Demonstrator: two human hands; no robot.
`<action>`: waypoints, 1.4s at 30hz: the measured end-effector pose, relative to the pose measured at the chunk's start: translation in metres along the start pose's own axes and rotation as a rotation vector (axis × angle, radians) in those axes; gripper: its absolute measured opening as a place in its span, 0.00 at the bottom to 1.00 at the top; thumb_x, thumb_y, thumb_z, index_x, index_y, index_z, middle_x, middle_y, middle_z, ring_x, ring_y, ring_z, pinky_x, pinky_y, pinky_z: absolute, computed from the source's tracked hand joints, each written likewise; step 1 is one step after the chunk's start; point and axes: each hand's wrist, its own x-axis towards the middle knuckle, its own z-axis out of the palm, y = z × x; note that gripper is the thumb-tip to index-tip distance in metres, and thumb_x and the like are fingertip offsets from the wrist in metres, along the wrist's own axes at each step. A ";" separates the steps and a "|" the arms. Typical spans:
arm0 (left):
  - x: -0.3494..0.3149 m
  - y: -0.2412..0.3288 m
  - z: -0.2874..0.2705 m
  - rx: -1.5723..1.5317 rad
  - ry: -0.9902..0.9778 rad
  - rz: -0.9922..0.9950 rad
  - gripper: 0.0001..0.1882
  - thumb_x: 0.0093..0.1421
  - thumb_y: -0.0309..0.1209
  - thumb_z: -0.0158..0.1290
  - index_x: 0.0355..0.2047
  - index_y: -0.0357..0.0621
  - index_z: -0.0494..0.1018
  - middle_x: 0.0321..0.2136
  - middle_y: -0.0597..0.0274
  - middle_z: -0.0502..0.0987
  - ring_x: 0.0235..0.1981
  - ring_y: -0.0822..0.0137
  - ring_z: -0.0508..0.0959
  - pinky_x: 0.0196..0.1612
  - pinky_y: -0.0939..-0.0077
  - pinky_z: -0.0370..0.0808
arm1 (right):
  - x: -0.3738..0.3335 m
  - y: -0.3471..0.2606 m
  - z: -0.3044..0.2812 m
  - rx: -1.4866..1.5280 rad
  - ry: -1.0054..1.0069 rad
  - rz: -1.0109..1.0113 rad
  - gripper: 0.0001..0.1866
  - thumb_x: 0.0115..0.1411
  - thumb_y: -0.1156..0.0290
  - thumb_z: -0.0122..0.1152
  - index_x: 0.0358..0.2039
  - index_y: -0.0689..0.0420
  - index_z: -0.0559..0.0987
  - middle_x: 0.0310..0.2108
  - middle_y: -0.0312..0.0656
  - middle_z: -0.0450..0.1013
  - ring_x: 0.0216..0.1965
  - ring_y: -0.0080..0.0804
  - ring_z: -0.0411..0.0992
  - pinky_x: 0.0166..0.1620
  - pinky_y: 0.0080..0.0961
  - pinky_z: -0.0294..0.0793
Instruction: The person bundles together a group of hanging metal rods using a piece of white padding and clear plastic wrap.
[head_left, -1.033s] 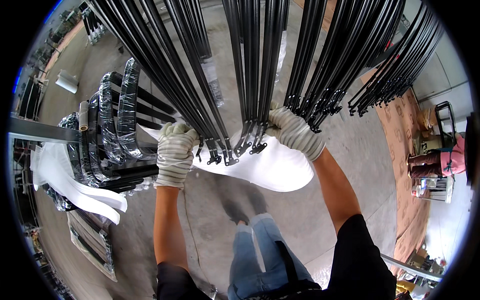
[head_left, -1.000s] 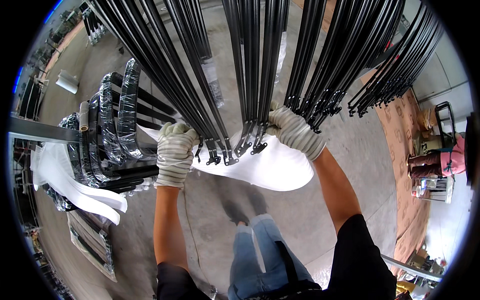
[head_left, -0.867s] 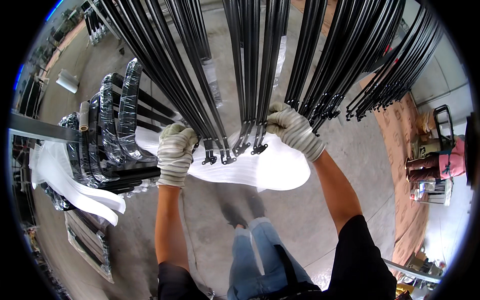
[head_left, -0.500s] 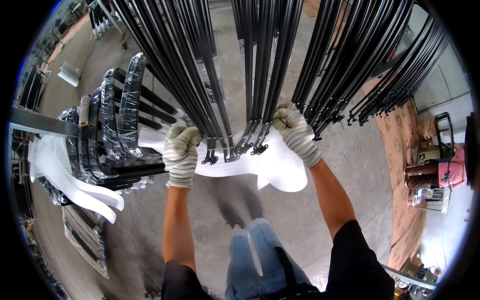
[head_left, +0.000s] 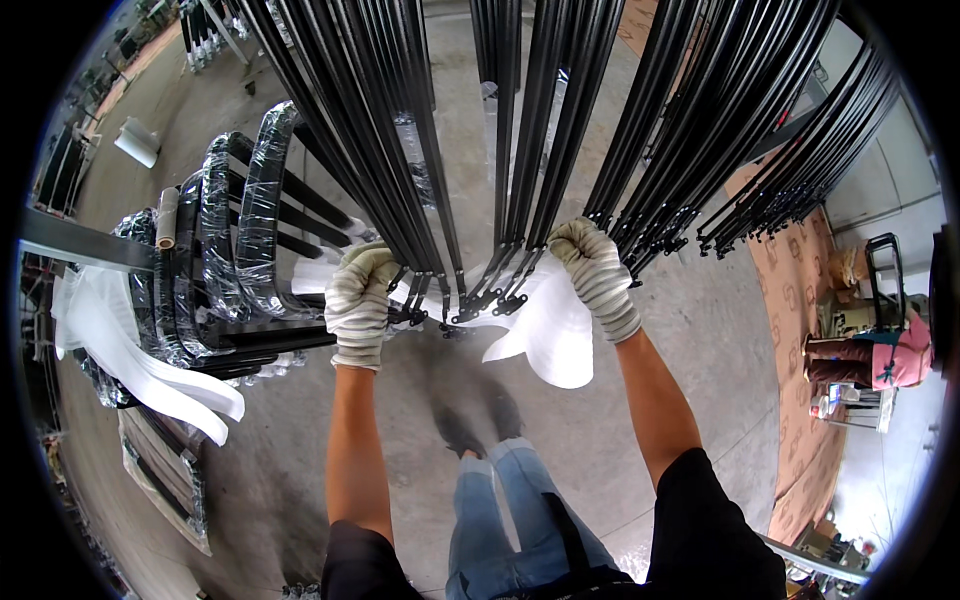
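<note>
My left hand (head_left: 360,302), in a grey-white striped glove, is closed on a white foam sheet (head_left: 558,335); a flap of it sticks out on that hand's left. My right hand (head_left: 597,280), gloved alike, is closed at the sheet's right part, beside the bars; its fingertips are partly hidden. Between my hands, the sheet passes behind the lower ends of several black metal bars (head_left: 425,225), which hang down from the top of the view. Small brackets (head_left: 510,303) with holes sit at the bar ends. The sheet's loose part droops below, near my right hand.
More black bars (head_left: 690,150) hang at the right. Plastic-wrapped black frames (head_left: 258,215) stand at the left, with white foam strips (head_left: 150,350) draped beside them and a film roll (head_left: 167,218). A person in pink (head_left: 895,352) is at the far right, near cardboard flooring (head_left: 790,370).
The foam sheet has drawn up closer behind the bars, and its hanging part has moved left and changed shape. My right hand has dropped slightly; my left hand has shifted a little left.
</note>
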 end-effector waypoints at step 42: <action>-0.040 0.084 0.100 -0.652 -0.092 -0.663 0.05 0.53 0.29 0.50 0.25 0.41 0.69 0.18 0.69 0.69 0.20 0.79 0.64 0.24 0.85 0.62 | -0.002 0.013 -0.020 0.176 -0.264 0.216 0.08 0.44 0.75 0.59 0.28 0.58 0.73 0.24 0.26 0.67 0.26 0.11 0.61 0.30 0.12 0.63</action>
